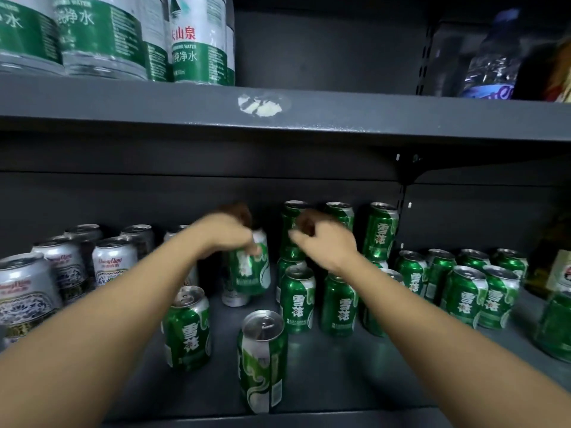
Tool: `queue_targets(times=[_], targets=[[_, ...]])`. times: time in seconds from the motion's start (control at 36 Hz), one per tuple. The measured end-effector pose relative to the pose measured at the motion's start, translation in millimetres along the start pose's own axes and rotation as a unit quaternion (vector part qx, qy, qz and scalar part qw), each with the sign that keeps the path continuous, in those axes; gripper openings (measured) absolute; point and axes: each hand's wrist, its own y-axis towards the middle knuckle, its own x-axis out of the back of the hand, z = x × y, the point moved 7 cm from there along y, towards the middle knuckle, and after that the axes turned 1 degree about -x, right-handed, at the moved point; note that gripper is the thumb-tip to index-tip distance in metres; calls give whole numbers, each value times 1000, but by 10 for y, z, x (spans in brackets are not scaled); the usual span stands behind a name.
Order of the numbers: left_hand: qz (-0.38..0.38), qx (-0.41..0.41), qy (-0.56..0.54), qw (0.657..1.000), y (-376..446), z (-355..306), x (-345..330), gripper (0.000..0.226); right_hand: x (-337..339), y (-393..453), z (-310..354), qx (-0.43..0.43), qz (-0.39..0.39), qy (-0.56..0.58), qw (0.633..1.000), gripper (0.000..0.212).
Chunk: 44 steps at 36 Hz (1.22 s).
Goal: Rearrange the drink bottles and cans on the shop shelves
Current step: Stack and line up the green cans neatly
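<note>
My left hand grips a green beer can from above, holding it over a pale can lying on the lower shelf. Blurred by motion, my right hand curls its fingers and thumb round the upper green can of a two-high stack at the shelf's back. More green cans stand around: two in front, several under and right of my right arm. Silver cans crowd the left side.
The upper shelf's edge runs just above my hands. On it stand green-labelled water bottles at left and a clear bottle at right. Further green cans and a yellow-labelled item fill the lower shelf's right end.
</note>
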Motion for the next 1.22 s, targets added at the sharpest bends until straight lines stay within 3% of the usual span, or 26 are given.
queue_targets(times=[0.06, 0.14, 0.19, 0.28, 0.36, 0.44, 0.56, 0.64, 0.81, 1.06, 1.22], targets=[[-41, -27, -70, 996, 27, -176, 169, 35, 44, 5, 76, 52, 44, 111, 991, 60], [-62, -71, -111, 989, 7, -512, 274, 27, -15, -20, 141, 83, 92, 133, 983, 96], [-74, -85, -117, 987, -5, -683, 258, 32, 10, -16, 88, 61, 41, 186, 980, 95], [-74, -133, -178, 972, -31, -797, 156, 61, 38, -59, -92, -4, -22, 271, 962, 88], [20, -63, -307, 949, 0, -552, -127, 63, -15, -96, -309, -48, -32, 292, 955, 89], [155, 22, -233, 960, -32, -198, -563, 67, -5, -123, -416, -54, -48, 273, 959, 77], [231, 21, -141, 963, -1, 54, -991, 72, -4, -112, -446, -61, -66, 229, 969, 81], [265, 16, -137, 954, -6, 1, -1190, 71, -100, -61, -440, -73, -57, 224, 970, 76], [292, 5, -168, 941, 31, -100, -1360, 37, -273, 14, -420, -79, -42, 170, 981, 79], [203, 2, -154, 967, 135, -10, -1343, 40, -315, 89, -420, -70, -16, 148, 986, 81], [238, -2, -152, 959, 77, -41, -1345, 42, -407, 26, -464, -82, -10, 179, 980, 76]])
